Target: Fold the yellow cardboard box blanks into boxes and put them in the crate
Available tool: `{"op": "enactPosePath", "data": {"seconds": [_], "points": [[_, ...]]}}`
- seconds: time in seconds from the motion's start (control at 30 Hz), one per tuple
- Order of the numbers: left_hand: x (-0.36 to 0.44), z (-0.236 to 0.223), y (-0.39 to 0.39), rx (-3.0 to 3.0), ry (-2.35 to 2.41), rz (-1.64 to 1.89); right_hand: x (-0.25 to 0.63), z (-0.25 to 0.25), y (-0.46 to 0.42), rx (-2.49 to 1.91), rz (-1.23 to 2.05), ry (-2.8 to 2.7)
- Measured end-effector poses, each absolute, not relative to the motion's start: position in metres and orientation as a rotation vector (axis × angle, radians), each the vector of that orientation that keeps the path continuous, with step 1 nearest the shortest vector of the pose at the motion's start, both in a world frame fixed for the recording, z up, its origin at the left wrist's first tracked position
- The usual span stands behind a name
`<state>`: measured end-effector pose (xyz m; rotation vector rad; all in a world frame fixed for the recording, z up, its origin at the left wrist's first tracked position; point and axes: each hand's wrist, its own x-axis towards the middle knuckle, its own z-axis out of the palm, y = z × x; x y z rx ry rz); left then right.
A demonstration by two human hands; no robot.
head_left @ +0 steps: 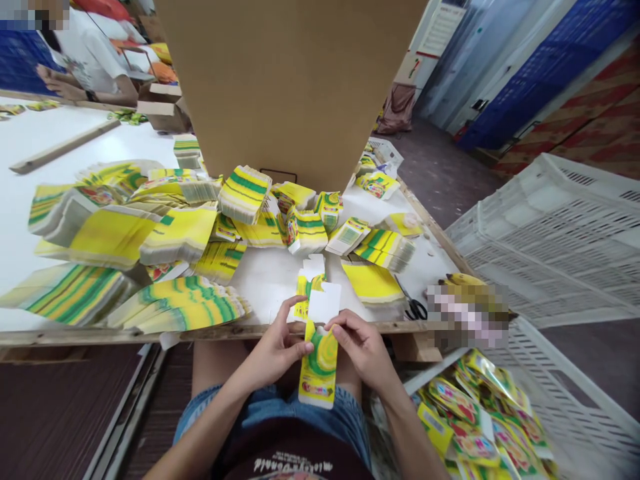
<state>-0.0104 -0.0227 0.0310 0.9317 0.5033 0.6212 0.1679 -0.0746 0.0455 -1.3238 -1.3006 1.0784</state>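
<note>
Between my two hands is a flat yellow printed carton (pixel 320 363) with a white flap at its top, held upright over my lap at the table edge. My left hand (pixel 280 343) grips its left side, thumb on the front. On the opposite side, the fingers of my right hand (pixel 361 343) pinch the carton near the base of the white flap. Just behind it, another yellow carton (pixel 314 267) with a white flap lies on the table, partly hidden by the held one.
Stacks of flat yellow-green cartons (pixel 185 300) cover the left and middle of the white table. A tall cardboard box (pixel 300 87) stands behind. Scissors (pixel 416 308) and bananas (pixel 467 280) lie at right. Filled packs (pixel 465 407) fill a white crate at lower right. A person (pixel 95 53) sits far left.
</note>
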Motion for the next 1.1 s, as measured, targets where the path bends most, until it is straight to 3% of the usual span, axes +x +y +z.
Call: {"op": "enactPosePath", "data": {"seconds": [0.2, 0.37, 0.53, 0.77, 0.9, 1.03, 1.1], "points": [[-0.008, 0.031, -0.021, 1.038, 0.578, 0.607, 0.174, 0.038, -0.073, -1.385, 1.001, -1.112], [-0.004, 0.025, -0.026, 1.237, 0.662, 0.648, 0.179, 0.042, -0.074, -1.491, 1.254, -1.275], [-0.002, 0.022, -0.027, 1.098, 0.606, 0.664, 0.172, 0.044, -0.073, -1.776, 0.836, -1.516], [0.011, 0.025, -0.031, 1.053, 0.581, 0.672, 0.170, 0.037, -0.079, -1.609, 0.858, -1.364], [0.024, 0.023, -0.031, 1.447, 0.654, 0.680, 0.222, 0.052, -0.114, -1.843, 0.764, -1.384], [0.025, 0.006, -0.014, 1.943, 0.904, 0.654, 0.292, 0.065, -0.159, -2.350, 0.283, -1.529], [0.025, -0.004, -0.007, 2.057, 0.955, 0.583, 0.296, 0.060, -0.160, -2.365, 0.329, -1.519]]}}
